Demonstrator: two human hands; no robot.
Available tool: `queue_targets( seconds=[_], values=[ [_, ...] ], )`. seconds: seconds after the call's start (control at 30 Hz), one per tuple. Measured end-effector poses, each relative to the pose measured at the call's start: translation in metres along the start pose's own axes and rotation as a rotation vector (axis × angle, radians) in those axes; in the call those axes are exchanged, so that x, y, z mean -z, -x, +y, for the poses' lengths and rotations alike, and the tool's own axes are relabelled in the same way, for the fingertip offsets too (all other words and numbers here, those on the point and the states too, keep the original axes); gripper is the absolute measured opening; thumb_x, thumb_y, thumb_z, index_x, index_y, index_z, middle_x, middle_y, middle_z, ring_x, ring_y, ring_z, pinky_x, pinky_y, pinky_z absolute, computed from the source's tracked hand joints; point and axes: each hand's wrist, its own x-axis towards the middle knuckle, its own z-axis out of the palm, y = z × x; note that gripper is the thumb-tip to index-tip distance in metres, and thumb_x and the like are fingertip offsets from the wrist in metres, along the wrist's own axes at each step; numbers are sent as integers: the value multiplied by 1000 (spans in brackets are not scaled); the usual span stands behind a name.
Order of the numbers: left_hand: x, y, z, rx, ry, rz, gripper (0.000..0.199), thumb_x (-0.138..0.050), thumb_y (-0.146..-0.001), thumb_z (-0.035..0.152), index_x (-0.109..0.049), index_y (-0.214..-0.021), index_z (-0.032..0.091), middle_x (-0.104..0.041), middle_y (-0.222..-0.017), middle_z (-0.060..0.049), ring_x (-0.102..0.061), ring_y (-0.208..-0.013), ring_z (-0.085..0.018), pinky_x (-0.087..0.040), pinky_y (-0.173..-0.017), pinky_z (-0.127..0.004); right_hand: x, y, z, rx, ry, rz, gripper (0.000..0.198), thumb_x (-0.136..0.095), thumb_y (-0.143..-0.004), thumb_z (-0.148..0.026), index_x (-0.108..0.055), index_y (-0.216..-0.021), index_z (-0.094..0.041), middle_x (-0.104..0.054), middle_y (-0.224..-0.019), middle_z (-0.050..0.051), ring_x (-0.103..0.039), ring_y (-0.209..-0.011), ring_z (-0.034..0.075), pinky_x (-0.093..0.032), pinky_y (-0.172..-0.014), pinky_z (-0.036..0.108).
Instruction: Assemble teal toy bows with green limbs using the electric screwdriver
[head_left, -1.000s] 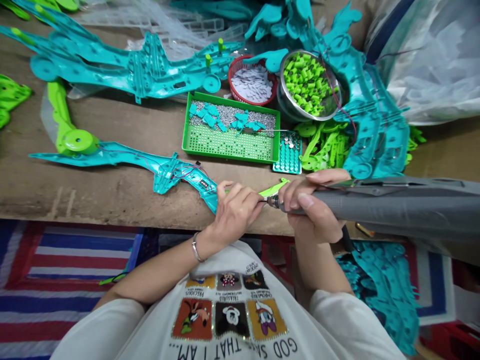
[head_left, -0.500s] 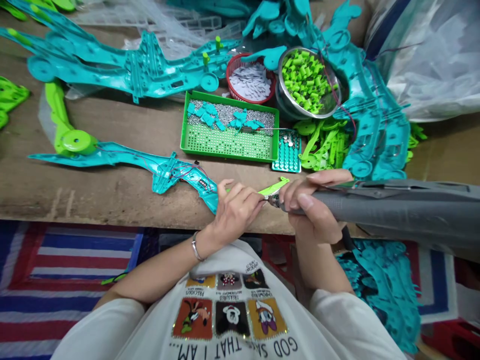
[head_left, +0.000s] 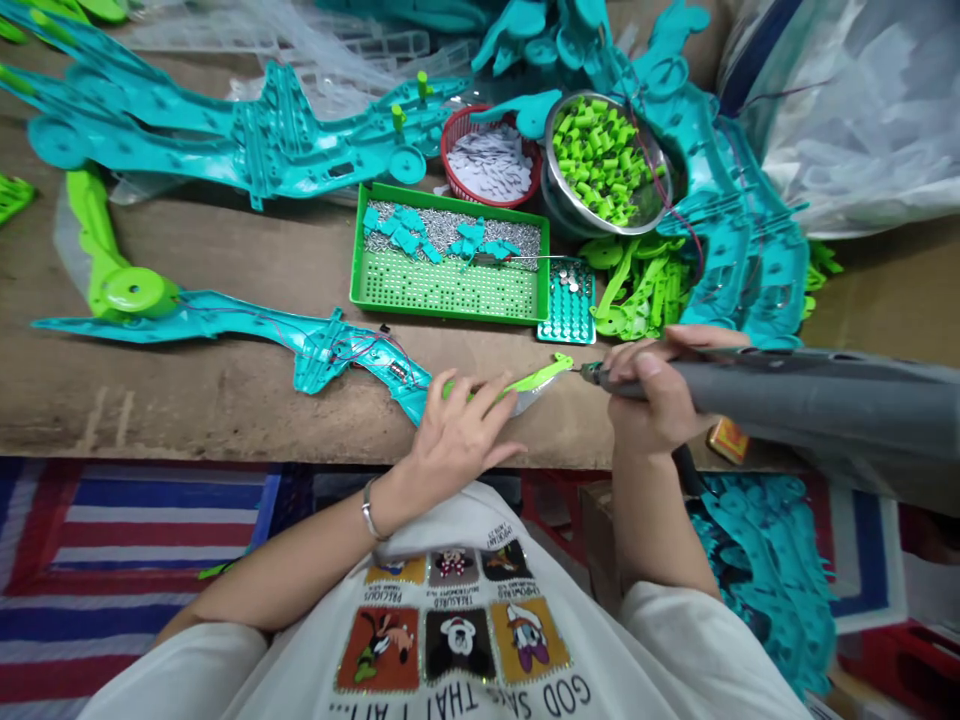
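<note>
Resting my left hand [head_left: 459, 432], fingers splayed and pinching nothing I can see, over the lime limb [head_left: 534, 380], below the green tray [head_left: 450, 312]. Limb's long axis slants up rightward from these fingers; tip sits just beside the bit [head_left: 576, 371]. My right hand [head_left: 656, 392], nearer that tip, wraps the grey power driver [head_left: 795, 395], lower right of tray. Teal frame [head_left: 319, 362]: lower left of tray.

Here I'm watching an assembly workshop: scuffed table [head_left: 180, 400], green tray [head_left: 442, 310] of tiny metal parts, steel bowl [head_left: 559, 208] of green pieces, teal mouldings [head_left: 180, 150] far left, power driver [head_left: 795, 395] right.
</note>
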Motion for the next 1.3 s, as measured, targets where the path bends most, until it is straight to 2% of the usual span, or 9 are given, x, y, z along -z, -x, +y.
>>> queue_targets(
  seconds=[0.1, 0.27, 0.53, 0.7, 0.87, 1.0, 1.07, 1.2, 1.3],
  values=[
    [-4, 8, -3, -41, -13, -10, 43, -70, -91, 38, -64, -128, 15, -68, -134, -9, -61, -107, -28, -39, -104, -52, 8, -10, 12, 175, 14, 132, 23, -75, -75, -35, -54, -76, -25, -48, -51, -8, -47, -43, 12, -46, -51, 33],
    [-12, 10, -5, -63, -47, 37, 31, -60, -94, 14, -66, -125, 16, -71, -131, -4, -64, -101, -24, -41, -102, -52, 16, -12, 31, 128, 105, 118, 21, -72, -77, -36, -54, -81, -24, -51, -54, -8, -52, -46, 12, -49, -54, 30],
    [-10, 8, -5, -59, -38, 33, 27, -58, -98, 16, -67, -123, 16, -71, -130, -6, -66, -96, -22, -43, -101, -51, 19, -15, 40, 96, 60, 97, 28, -76, -76, -37, -56, -93, -27, -53, -53, -10, -53, -44, 14, -47, -51, 30],
    [-8, 7, -5, -58, -41, 26, 27, -59, -97, 16, -67, -123, 17, -71, -130, -4, -65, -96, -21, -43, -100, -50, 19, -19, 43, 73, 20, -60, 27, -79, -74, -35, -55, -85, -26, -53, -52, -9, -50, -41, 13, -43, -45, 29],
    [-6, 6, -5, -57, -48, 23, 26, -57, -98, 16, -69, -122, 16, -71, -129, -7, -65, -95, -20, -44, -99, -49, 33, -28, 52, -11, 2, -252, 28, -81, -72, -34, -56, -78, -24, -56, -56, -7, -53, -44, 13, -43, -44, 29],
    [-6, 5, -4, -56, -51, 27, 27, -54, -99, 17, -69, -122, 16, -71, -128, -9, -65, -92, -21, -45, -97, -49, 41, -45, 50, -108, 2, -499, 26, -80, -71, -31, -63, -87, -22, -59, -55, -6, -56, -45, 14, -44, -45, 29],
    [-6, 5, -4, -62, -54, 22, 28, -55, -98, 16, -69, -122, 17, -71, -128, -8, -65, -90, -21, -45, -97, -50, 35, -52, 44, -89, -27, -565, 28, -80, -70, -31, -65, -92, -22, -59, -53, -6, -55, -43, 14, -44, -44, 29],
    [-7, 8, -5, -62, -51, 30, 28, -58, -96, 16, -68, -122, 17, -71, -129, -7, -65, -90, -21, -44, -98, -50, -2, -59, 32, 115, -152, -305, 27, -79, -72, -31, -64, -94, -26, -56, -51, -8, -50, -39, 13, -44, -43, 28],
    [-10, 11, -6, -61, -42, 11, 32, -58, -96, 13, -66, -126, 17, -69, -132, -8, -66, -97, -22, -44, -101, -51, -33, -62, 38, 171, -154, -144, 28, -79, -73, -36, -62, -93, -27, -53, -51, -9, -49, -40, 12, -44, -46, 29]
  ],
)
